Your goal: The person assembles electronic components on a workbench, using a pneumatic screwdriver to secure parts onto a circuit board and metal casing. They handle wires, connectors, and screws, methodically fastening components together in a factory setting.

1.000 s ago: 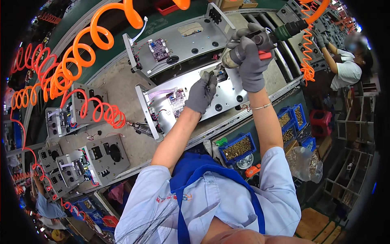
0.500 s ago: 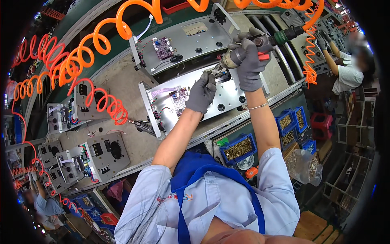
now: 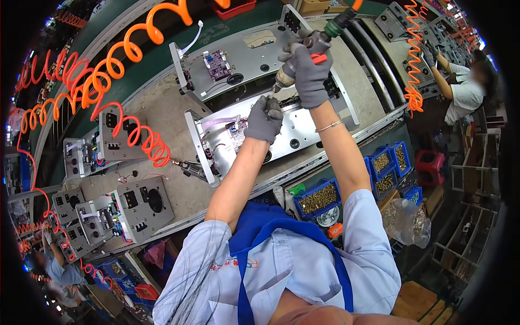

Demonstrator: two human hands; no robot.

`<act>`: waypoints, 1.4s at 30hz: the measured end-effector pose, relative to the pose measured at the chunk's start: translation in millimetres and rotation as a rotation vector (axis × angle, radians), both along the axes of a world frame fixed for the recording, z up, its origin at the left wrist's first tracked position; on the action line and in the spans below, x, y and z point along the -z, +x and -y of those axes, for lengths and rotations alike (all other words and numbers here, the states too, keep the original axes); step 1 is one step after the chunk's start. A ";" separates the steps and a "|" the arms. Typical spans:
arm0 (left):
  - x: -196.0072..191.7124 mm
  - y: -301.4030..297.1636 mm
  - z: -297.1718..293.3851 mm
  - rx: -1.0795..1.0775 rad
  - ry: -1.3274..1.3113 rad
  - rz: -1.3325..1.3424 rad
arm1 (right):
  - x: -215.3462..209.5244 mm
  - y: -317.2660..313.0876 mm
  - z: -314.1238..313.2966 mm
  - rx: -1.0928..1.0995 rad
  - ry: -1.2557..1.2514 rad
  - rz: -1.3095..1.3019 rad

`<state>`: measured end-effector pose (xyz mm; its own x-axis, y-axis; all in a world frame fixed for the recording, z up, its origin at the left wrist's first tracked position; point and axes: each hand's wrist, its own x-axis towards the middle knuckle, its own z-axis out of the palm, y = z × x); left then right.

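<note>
In my gloved right hand (image 3: pixel 313 75) is an air screwdriver (image 3: pixel 287 75) with a red lever and a green hose fitting. Its tip points down and left, close to the fingers of my left hand (image 3: pixel 264 119). That left hand, gloved in grey too, is closed in a pinch over the chassis; what it holds is too small to make out. Under both hands lies a silver metal chassis (image 3: pixel 309 123) with upright end panels. A purple circuit board (image 3: pixel 236 130) with a ribbon cable sits on its left part, partly behind my left hand.
A second chassis (image 3: pixel 249 65) with a board stands just beyond. Orange coiled hoses (image 3: pixel 135 46) hang across the upper left. Grey speaker-holed panels (image 3: pixel 145 203) stand at left. Blue bins of brass screws (image 3: pixel 319 199) sit at the near edge. Co-workers (image 3: pixel 467 92) are at right and far left.
My right hand and the air screwdriver have moved left, bringing the tip close to my left fingers. My left hand has shifted slightly left and down. The orange hose has swung aside.
</note>
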<state>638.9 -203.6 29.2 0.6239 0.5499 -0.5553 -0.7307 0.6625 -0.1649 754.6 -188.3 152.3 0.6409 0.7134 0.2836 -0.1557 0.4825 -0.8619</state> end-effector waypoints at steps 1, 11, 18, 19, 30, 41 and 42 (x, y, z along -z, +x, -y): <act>-4.3 2.0 -2.9 0.007 -0.064 -0.012 | 5.0 -1.3 -1.6 -0.004 -0.007 0.025; -9.5 5.6 5.6 -0.028 0.066 -0.195 | 11.8 -21.2 -8.4 -0.017 0.061 0.263; -20.1 -13.2 46.2 0.161 0.339 -0.311 | 33.0 -3.5 -15.1 0.019 -0.005 0.491; -25.4 -14.0 48.5 0.205 0.390 -0.372 | 32.0 -4.7 -13.8 0.017 -0.010 0.496; -10.0 -26.5 50.7 0.343 0.475 -0.306 | 29.3 -22.5 -12.1 -0.066 0.036 0.453; -17.2 -2.1 57.8 0.407 0.723 -0.329 | 28.2 -23.0 -14.0 -0.062 0.014 0.514; -18.8 -1.0 60.4 0.400 0.813 -0.388 | 28.7 -22.2 -13.1 -0.062 -0.001 0.509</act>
<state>637.9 -264.1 47.9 0.7012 0.6433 -0.3073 -0.3353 0.6780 0.6542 732.4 -175.2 123.6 0.3788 0.7460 0.5477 0.2556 0.4844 -0.8367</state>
